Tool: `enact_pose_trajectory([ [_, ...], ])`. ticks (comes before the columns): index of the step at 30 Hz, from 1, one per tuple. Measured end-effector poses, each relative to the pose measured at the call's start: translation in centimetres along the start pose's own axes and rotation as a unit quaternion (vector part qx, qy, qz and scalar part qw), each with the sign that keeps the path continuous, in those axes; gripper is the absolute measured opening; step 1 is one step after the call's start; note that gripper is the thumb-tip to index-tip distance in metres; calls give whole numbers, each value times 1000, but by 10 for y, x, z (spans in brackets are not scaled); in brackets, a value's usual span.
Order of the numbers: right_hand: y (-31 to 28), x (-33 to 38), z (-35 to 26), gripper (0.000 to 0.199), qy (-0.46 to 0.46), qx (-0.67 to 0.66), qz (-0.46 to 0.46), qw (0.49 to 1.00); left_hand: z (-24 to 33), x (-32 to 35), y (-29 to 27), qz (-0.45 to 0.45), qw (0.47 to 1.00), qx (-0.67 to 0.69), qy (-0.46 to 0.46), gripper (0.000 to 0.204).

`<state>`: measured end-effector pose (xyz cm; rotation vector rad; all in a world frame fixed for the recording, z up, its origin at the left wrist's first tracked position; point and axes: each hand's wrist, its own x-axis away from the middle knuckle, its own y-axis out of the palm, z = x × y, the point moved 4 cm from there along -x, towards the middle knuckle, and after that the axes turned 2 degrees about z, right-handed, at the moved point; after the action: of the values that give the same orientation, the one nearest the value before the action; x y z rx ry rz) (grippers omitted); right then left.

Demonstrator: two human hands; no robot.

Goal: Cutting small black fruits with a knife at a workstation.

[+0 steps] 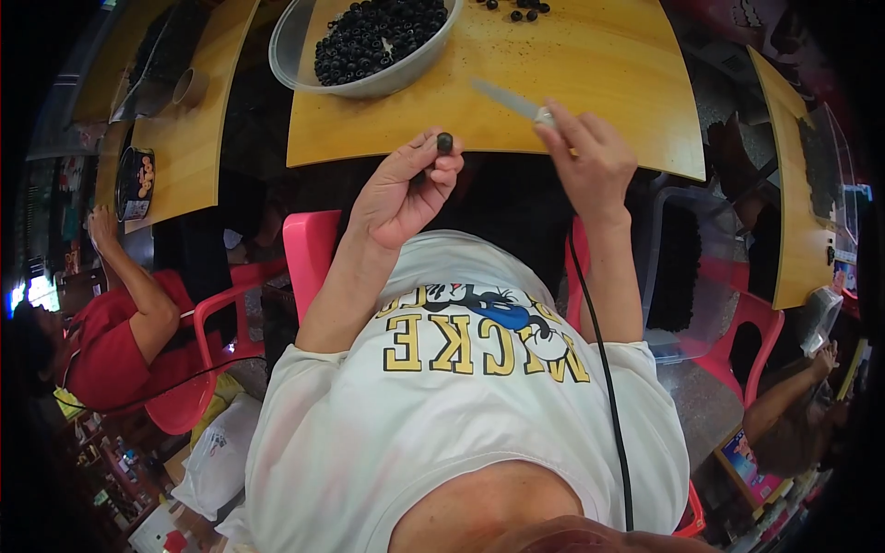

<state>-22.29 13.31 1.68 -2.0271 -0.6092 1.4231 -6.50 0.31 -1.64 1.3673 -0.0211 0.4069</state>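
Observation:
My left hand [406, 189] is raised at the near edge of the wooden table [608, 83] and pinches a small black round piece [445, 143] between thumb and fingertips. Just to its right, my right hand [590, 152] grips a small knife [512, 100] whose pale blade points up and left over the table. Behind both hands stands a clear bowl [295, 64] filled with many black round pieces [378, 37]. Several loose black pieces [521, 9] lie on the table at the far edge.
A pink plastic chair [309, 249] stands below the table edge. A person in a red top [111, 341] sits on a red chair at the left beside another wooden table [184, 138]. At the right are a third table [797, 203], a clear plastic bin [701, 276] and another person's arm [784, 396].

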Motion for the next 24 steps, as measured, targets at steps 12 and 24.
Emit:
enact_pose_trajectory([
  [12,2,-1,22,21,176,-131,71,973,-3,4,12,-4,987,-159,27,25],
  [24,-7,-3,24,20,172,-144,73,972,-15,21,26,-18,961,-223,-164,14],
])
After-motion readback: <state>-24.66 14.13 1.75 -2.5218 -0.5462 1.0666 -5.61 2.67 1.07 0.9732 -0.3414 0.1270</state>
